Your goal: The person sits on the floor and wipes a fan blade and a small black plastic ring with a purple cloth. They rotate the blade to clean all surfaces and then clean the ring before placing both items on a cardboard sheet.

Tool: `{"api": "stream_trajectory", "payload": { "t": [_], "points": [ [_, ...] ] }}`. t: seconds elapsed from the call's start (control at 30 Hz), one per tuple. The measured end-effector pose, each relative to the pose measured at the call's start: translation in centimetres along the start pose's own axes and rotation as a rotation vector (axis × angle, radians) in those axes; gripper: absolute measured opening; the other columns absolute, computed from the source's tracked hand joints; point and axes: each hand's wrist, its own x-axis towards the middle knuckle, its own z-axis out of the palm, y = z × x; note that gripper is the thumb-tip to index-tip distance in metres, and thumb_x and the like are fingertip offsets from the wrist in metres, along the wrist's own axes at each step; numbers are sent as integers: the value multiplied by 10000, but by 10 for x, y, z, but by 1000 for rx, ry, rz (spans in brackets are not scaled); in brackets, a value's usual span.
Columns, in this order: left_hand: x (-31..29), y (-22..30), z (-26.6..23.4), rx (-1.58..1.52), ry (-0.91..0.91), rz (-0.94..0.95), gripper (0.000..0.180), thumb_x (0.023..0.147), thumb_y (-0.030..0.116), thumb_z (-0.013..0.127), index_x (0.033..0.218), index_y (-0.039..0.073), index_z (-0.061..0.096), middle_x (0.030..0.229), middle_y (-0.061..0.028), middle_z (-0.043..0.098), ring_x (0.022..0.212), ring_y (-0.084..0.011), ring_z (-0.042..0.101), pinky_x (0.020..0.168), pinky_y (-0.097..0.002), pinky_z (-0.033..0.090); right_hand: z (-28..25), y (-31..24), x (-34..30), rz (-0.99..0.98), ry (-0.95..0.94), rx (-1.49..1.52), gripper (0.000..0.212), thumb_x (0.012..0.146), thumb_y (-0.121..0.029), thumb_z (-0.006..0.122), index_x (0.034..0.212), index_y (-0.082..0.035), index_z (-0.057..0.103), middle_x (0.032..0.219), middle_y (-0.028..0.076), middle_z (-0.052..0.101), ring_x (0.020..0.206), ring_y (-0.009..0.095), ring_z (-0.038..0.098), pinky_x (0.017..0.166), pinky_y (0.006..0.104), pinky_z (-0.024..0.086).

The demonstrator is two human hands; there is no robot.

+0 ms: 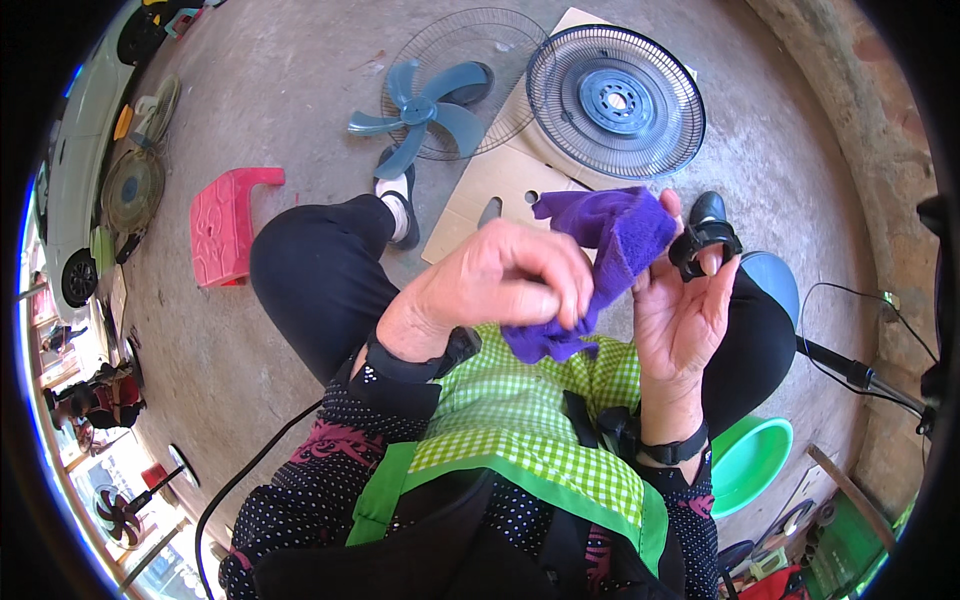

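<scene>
A purple cloth [625, 235] hangs between my hands in front of my lap. My left hand [490, 285] is closed, its curled fingers pinching the lower part of the cloth. My right hand [685, 315] is turned palm up and holds a small black ring-shaped plastic part [705, 248], with a fingertip showing through the ring. The cloth's upper edge touches the fingers of my right hand. What lies under the cloth's folds is hidden.
Beyond my feet lie a blue fan blade [418, 112], a wire fan grille [510, 40] and a dark rear grille [640, 140] on cardboard [465, 205]. A pink stool [222, 225] is left; a green basin [750, 465] and a black pole [850, 372] are right.
</scene>
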Motion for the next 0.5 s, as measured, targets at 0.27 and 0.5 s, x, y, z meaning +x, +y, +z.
{"api": "stream_trajectory", "payload": {
  "t": [0.27,0.5],
  "points": [
    [1,-14,17,-224,324,-248,425,861,361,703,1055,12,558,925,-40,608,826,-112,591,746,-242,492,-4,3,-4,-85,-168,-276,311,974,-409,508,1046,-114,576,1456,224,359,1254,308,477,1060,462,366],
    [-2,6,11,344,391,-243,270,979,198,550,901,-36,659,801,-16,599,688,-79,515,595,-236,405,-5,4,-4,-123,-483,-686,240,970,-280,547,962,-46,598,1415,258,364,1295,362,402,1069,511,308]
  ]
}}
